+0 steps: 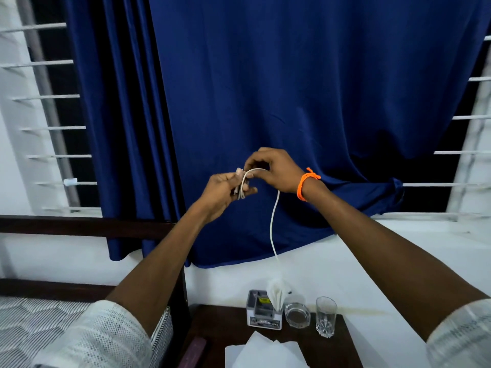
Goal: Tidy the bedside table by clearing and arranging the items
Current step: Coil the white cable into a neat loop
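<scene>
Cable [273, 224] is what I watch first: a thin white cord, partly wound into a small coil held at the centre of the frame, in front of the blue curtain [305, 88]. My left hand [223, 191] has its fingers curled round the coil, so that grip is pinching the wound loops between thumb and fingers. My right hand [273, 170], with an orange braided band [305, 183] at the wrist, sits just right of and slightly above the left; its fingers are curled and pinch the cord where it arcs over the top of the coil. From under the right hand the loose length of cable hangs down in a gentle curve toward the lower centre of the frame, ending near the white tissue [276, 292] that sticks up from a small grey holder [261, 313]. Whether the cord's end touches the tissue I cannot tell.

That holder stands at the back of the dark wooden worktop [337, 349] in the lower centre. Just right of it is a low glass ashtray [297, 314], and right of that an upright drinking glass [326, 317]. White paper sheets [263, 353] lie at the bottom edge. A striped mattress [32, 322] shows at the lower left, with white window bars [53, 127] above it.
</scene>
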### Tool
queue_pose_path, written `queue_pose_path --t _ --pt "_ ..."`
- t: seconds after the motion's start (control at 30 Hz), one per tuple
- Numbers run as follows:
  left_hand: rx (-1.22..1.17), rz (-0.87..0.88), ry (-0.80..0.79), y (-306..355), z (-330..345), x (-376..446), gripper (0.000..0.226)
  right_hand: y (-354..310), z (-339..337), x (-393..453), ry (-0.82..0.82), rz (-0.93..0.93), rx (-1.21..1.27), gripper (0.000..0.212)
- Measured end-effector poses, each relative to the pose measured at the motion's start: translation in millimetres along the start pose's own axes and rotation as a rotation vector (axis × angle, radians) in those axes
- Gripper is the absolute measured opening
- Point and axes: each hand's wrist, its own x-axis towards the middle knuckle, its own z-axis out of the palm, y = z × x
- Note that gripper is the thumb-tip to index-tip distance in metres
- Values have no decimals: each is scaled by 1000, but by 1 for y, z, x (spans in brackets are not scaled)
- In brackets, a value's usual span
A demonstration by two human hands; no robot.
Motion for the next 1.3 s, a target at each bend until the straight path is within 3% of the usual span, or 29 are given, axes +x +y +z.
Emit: queue_pose_path --t 0.23,0.43,0.6,0.73,0.87,0.97,1.1,1.17,1.3 --pt "-47 -76 -184 11 4 -11 50 6 -4 0 -61 84 139 14" --pt "-127 -108 -283 20 -3 -19 43 10 4 -8 -184 263 489 21" --pt "-298 -69 -252 26 0 -22 36 17 26 -16 -137 444 884 24" --pt "-460 -33 -148 29 5 -17 27 15 42 -23 -101 555 1041 24" --pt "-574 23 37 31 6 -5 25 13 50 -30 -113 641 952 19" --pt "-624 75 184 35 2 5 22 10 52 -37 -209 647 794 24" --pt "-612 117 260 38 -8 12 25 5 44 -41 -307 652 844 43" --pt "-564 132 282 36 -11 11 27 6 41 -39 -270 633 864 48" --pt "-297 124 310 29 -18 6 29 7 27 -33 -138 522 747 34"
